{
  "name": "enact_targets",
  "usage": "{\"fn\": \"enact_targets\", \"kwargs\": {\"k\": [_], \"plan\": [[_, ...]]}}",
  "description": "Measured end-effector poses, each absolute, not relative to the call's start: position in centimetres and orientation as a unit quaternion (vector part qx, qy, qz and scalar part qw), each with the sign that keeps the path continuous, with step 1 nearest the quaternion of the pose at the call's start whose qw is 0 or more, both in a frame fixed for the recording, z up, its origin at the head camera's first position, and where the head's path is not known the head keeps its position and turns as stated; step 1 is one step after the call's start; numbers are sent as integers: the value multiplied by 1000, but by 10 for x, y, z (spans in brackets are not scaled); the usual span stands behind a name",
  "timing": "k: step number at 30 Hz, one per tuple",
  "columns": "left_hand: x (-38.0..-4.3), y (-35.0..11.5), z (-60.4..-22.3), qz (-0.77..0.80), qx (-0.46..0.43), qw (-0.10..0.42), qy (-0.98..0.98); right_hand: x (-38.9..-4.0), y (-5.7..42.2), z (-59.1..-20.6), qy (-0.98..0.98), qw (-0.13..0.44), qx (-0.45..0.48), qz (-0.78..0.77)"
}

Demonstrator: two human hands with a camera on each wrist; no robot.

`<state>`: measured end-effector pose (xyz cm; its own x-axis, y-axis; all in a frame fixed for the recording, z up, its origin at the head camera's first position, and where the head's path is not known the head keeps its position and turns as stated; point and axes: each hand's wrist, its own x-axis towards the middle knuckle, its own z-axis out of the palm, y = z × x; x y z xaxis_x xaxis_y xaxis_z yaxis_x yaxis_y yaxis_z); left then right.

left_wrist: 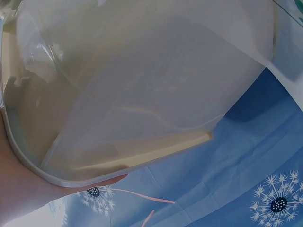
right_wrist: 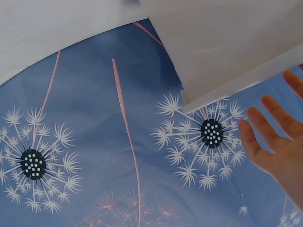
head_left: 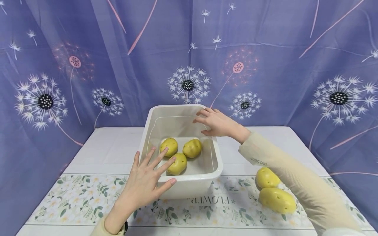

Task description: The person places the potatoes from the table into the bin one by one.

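Observation:
A white rectangular plastic bin point(head_left: 189, 186) stands on the table with three yellow potatoes point(head_left: 176, 164) on its floor. My left hand point(head_left: 144, 180) is at the near left corner of the bin, fingers spread and straight over the rim, overlapping one potato in the head view. In the left wrist view, part of that hand point(left_wrist: 23, 189) shows along the bin's rim point(left_wrist: 66, 182). Across from it, my right hand point(head_left: 217, 123) reaches over the far right rim with fingers extended. The right wrist view shows that hand point(right_wrist: 284, 146) with its fingers apart, holding nothing.
Two more potatoes point(head_left: 277, 200) lie on the table to the right of the bin, beside the right sleeve point(head_left: 289, 177). A floral runner point(head_left: 85, 200) crosses the table's front. Behind and at the sides hangs a blue curtain point(head_left: 147, 75) with dandelion prints.

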<state>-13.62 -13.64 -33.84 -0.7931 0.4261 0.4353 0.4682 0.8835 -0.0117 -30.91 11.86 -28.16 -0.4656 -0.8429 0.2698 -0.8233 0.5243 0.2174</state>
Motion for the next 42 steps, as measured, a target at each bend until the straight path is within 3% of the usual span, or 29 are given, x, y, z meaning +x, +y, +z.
{"fn": "enact_targets", "kwargs": {"k": [25,42], "plan": [[-135,-136,-339,-51,-235,213,-947,-280,139,-287,-815,271,512,9],[-136,-136,-339,-54,-237,216,-946,-257,147,-291,-804,300,513,34]]}}
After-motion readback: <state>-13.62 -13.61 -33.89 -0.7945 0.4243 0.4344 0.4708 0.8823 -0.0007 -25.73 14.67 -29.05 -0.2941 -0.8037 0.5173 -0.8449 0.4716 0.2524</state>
